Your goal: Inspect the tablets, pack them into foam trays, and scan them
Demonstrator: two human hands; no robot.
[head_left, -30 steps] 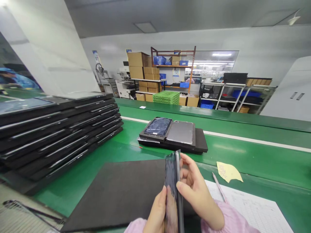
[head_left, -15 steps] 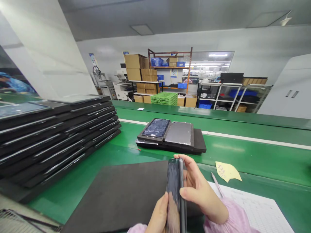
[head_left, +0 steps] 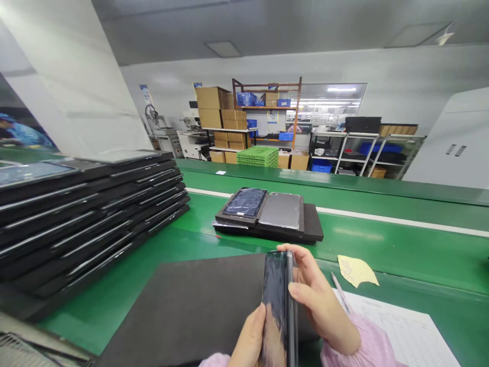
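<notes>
Black and glossy, a flat rectangular tablet [head_left: 274, 293] is held nearly edge-on above a dark grey foam sheet [head_left: 202, 303] on the green worktop [head_left: 126, 270]; its left edge is clamped by the left hand [head_left: 250, 334], its right edge and top by the curled right hand [head_left: 317, 300].

Tablet [head_left: 275, 295] over mat [head_left: 194, 300], stack [head_left: 91, 211] left, paper [head_left: 395, 323] right

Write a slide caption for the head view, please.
Left hand and right hand hold a tablet over a dark mat, with a pen and paper to the right.
</notes>
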